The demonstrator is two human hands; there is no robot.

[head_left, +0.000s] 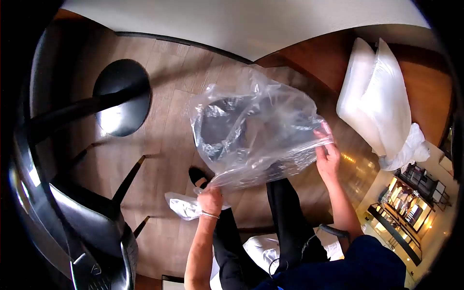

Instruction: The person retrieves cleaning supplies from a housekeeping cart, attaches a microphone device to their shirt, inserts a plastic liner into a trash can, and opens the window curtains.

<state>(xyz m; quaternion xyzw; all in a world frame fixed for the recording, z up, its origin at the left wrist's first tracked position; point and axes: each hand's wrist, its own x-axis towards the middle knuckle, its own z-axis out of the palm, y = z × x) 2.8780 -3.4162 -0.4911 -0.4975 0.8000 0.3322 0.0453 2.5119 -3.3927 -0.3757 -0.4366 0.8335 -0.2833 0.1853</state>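
A large clear plastic bag [270,130] hangs spread out between my two hands, above the wooden floor. My left hand [210,199] is closed on the near left edge of the bag. A crumpled white plastic piece [181,206] sticks out to the left of that hand; whether the hand grips it too I cannot tell. On the right, the fingers of my right hand [328,153] pinch the bag's right edge. Dark shapes show through the film, but I cannot make out what they are.
A black chair [92,208] stands at left, near a round black pedestal base [122,96]. White pillows [377,96] rest on a brown surface at right. A pale panel [251,29] spans the top. White material [261,249] lies behind my legs. Lit shelves [406,203] are far right.
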